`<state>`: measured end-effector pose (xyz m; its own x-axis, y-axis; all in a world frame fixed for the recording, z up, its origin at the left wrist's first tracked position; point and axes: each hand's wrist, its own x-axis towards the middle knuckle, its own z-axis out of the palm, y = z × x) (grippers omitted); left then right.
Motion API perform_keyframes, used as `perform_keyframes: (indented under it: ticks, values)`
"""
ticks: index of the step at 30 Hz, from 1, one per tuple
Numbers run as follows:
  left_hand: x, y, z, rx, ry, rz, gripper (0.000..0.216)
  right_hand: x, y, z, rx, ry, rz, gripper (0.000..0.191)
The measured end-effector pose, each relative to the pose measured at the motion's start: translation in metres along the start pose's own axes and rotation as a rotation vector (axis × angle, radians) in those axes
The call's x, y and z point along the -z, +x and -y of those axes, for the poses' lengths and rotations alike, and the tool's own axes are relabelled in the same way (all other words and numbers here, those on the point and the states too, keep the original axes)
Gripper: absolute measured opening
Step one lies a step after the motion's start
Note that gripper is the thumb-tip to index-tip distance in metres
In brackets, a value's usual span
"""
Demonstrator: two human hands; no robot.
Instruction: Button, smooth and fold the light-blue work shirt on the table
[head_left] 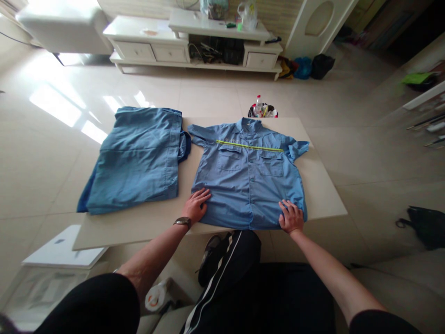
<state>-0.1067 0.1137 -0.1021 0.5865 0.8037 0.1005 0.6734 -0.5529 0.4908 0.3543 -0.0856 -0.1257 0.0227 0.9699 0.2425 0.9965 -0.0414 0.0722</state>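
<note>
A blue short-sleeved work shirt (227, 181) lies face up and spread on the table, collar away from me, with a yellow-green stripe across its chest and two flap pockets. My left hand (196, 204) rests on the shirt's lower left edge, fingers stretched over the cloth. On the lower right corner lies my right hand (291, 217), palm down with its fingers spread. To the left of the shirt sits a stack of folded blue garments (139, 160). A dark watch (182, 222) is on my left wrist.
The pale table (323, 195) ends just past the shirt's hem, near my knees. Beyond it stand a bin with bottles (263, 110) and a white TV cabinet (170, 53). A white box (66, 246) is below at the left; a black bag (426, 225) lies at the right.
</note>
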Motion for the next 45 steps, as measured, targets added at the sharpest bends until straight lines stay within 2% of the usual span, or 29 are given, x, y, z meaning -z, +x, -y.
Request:
perform_keyframes:
  ticks: [10, 29, 45]
  values:
    - [-0.0017, -0.0007, 0.0016, 0.000, -0.011, 0.000, 0.055, -0.0031, -0.0017, -0.0017, -0.014, 0.023, 0.019, 0.071]
    - [0.0015, 0.0001, -0.0023, 0.007, -0.004, -0.004, 0.054, -0.0010, -0.0016, -0.0013, -0.011, 0.019, 0.016, 0.064]
    - [-0.0007, -0.0002, 0.0005, 0.011, -0.020, 0.003, 0.055, -0.0047, -0.0034, -0.0031, -0.016, 0.023, 0.023, 0.072]
